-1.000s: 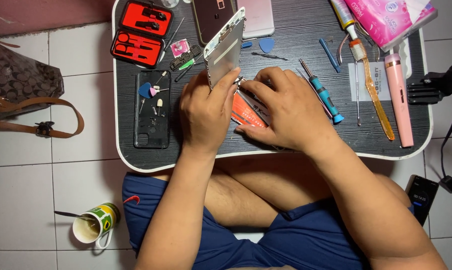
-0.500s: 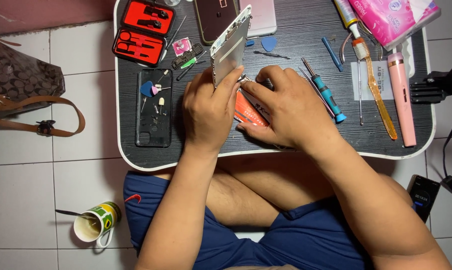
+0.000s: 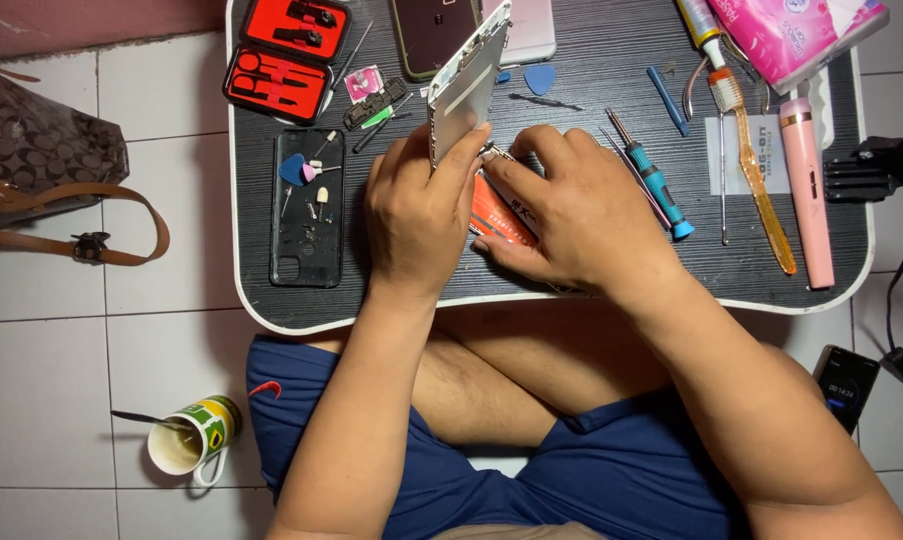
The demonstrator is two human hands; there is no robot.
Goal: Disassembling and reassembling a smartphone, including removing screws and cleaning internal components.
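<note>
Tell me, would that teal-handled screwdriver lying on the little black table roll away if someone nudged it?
Probably a little. The teal-handled screwdriver has a round, slim handle and lies loose on the flat black table, so a sideways push would likely roll it. It looks light and stiff, easy to lift. The right hand beside it might stop it.

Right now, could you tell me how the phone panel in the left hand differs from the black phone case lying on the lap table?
The phone panel is pale and silvery; the black phone case is dark. The panel is tilted up on edge, gripped by the left hand, while the case lies flat and untouched. The case holds small bits and a blue pick; the panel carries nothing. Both are phone-sized rectangles over the lap table.
</note>
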